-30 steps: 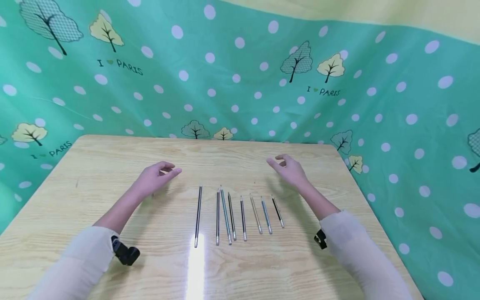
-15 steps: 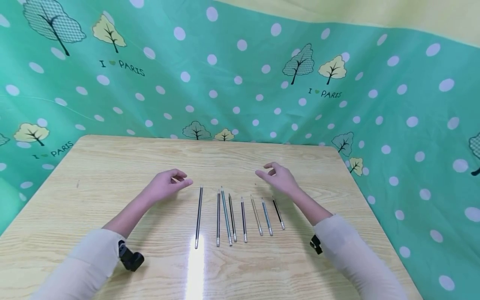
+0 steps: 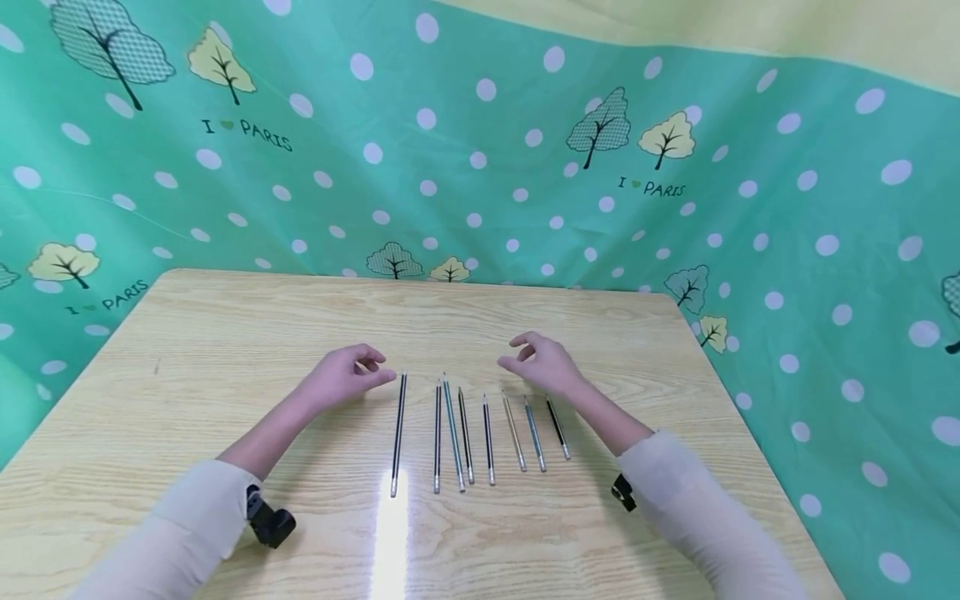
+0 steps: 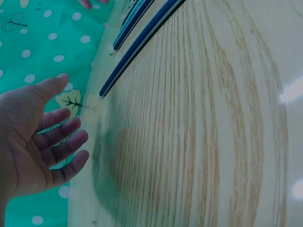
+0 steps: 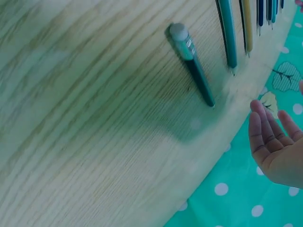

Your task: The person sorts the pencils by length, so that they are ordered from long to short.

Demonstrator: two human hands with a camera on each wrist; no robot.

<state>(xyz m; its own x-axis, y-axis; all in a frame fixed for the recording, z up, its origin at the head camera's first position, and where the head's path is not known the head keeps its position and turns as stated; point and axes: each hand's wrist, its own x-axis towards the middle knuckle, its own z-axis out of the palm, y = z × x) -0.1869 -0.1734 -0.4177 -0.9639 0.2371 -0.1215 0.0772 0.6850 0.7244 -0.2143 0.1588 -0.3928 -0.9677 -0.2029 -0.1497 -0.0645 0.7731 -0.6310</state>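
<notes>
**Both hands nearer the pencils; none taken up**

Compared with a second ago, the left hand (image 3: 341,379) has moved rightward and slightly down in the head frame. It now hangs just beside the upper end of the leftmost pencil (image 3: 399,433). The right hand (image 3: 547,367) has shifted leftward and down, near the upper ends of the pencils right of centre. The gap between the hands has narrowed.

Pencils: eight counted, in a row at the lower centre of the frame on the wooden table (image 3: 247,317), points toward the top. The leftmost looks longest, the rightmost pencil (image 3: 557,427) shortest. No change in the row's order noted.

Grip: both hands released, fingers loosely bent, nothing held. In the left wrist frame, the hand at the left edge stands apart from the nearest pencil; in the right wrist frame, the hand at the right edge is likewise clear.

Assessment: the hands appear better placed to reach the row, but handling does not appear to be under way. Whether contact is intended cannot be determined.
</notes>
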